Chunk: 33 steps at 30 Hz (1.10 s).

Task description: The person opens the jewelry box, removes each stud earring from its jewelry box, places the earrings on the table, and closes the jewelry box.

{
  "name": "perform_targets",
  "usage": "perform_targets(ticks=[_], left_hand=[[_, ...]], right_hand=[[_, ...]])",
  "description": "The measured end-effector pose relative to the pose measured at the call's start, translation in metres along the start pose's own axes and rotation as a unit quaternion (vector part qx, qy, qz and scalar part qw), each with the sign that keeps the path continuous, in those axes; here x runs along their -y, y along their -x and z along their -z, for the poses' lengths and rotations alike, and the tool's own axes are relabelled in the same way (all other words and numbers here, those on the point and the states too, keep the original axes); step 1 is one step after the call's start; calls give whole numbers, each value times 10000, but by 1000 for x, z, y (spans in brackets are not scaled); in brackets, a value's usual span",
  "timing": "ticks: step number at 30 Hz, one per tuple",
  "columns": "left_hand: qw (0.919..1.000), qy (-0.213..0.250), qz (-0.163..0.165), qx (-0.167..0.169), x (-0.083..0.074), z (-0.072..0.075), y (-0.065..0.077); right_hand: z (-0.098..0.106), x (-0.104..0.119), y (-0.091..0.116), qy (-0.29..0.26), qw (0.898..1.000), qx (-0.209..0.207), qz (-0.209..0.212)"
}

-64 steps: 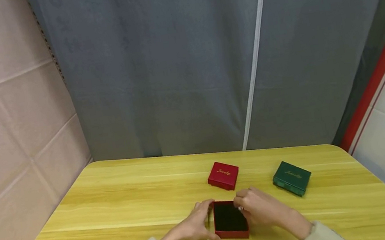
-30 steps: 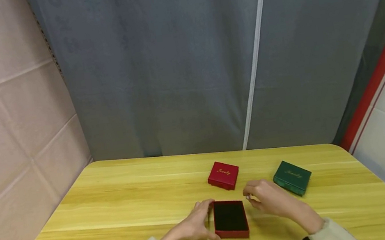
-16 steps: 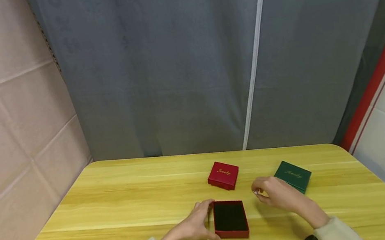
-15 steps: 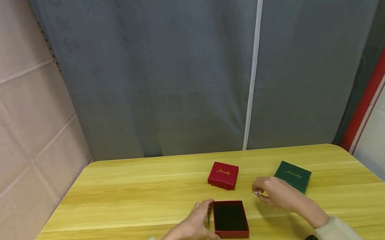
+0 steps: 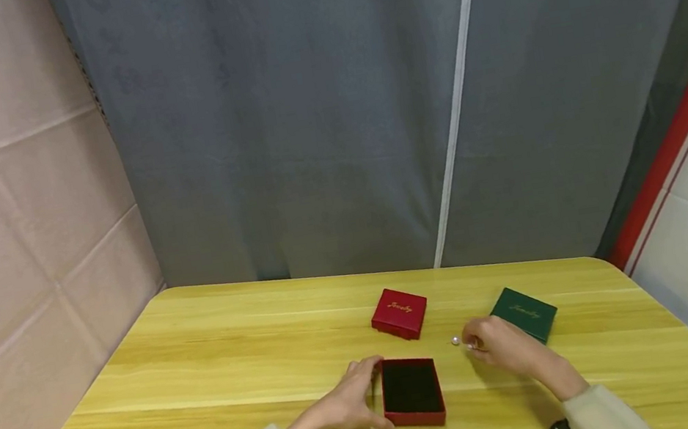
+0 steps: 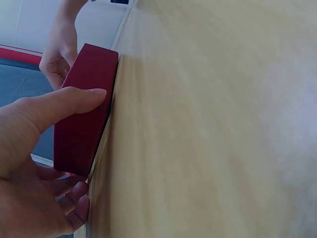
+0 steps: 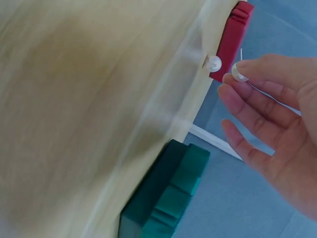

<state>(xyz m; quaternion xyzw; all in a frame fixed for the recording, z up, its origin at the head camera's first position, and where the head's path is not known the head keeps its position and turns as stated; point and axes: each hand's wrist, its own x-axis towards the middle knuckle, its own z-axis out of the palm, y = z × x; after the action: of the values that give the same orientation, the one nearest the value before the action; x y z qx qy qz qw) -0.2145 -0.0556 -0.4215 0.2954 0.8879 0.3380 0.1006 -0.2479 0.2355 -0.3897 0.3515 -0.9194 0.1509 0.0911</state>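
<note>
My left hand [image 5: 345,401] holds the open red box [image 5: 416,419] at its left side, the thumb at the near corner and fingers at the far one. Its inside is lined in black. In the left wrist view the thumb presses along the red wall [image 6: 81,136]. A pearl earring [image 7: 238,73] with a thin pin is pinched between thumb and index finger of my right hand [image 7: 277,99]; the other fingers are loosely bent. Just left of that hand [image 5: 504,348], a second pearl earring [image 5: 455,340] lies on the table.
Behind the open box sits a red piece [image 5: 400,312] with gold lettering and a bow, lid or closed box, I cannot tell. A green jewelry box [image 5: 528,313] stands just behind my right hand. A grey curtain [image 5: 306,138] hangs beyond the wooden table [image 5: 236,342].
My right hand has gone from the open box's right edge toward the green box. One pearl earring has been let go onto the table. My left hand and the boxes stayed put.
</note>
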Motion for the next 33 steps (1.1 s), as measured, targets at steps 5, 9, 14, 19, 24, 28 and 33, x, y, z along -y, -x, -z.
perform_targets(ticks=[5,9,14,19,24,28,33], left_hand=[[10000,-20,3,-3,0,0,0],[10000,-32,8,-18,1,-1,-1],[10000,-31,6,-61,1,-2,-1],[10000,-42,4,-64,1,-2,0],[9999,-55,5,-93,1,-2,-1],[9999,-58,8,-89,1,-2,-1],[10000,-58,9,-68,2,-2,-1]], right_hand=[[-2,-7,2,-53,9999,127,-80],[-4,-10,4,-84,9996,236,-94],[-7,-14,5,-154,9993,317,-92],[-8,-15,6,-168,9993,321,-60],[-8,-16,5,-164,9992,346,-58],[-9,-16,5,-197,9989,405,-86],[-8,-16,5,-162,9989,430,-99]])
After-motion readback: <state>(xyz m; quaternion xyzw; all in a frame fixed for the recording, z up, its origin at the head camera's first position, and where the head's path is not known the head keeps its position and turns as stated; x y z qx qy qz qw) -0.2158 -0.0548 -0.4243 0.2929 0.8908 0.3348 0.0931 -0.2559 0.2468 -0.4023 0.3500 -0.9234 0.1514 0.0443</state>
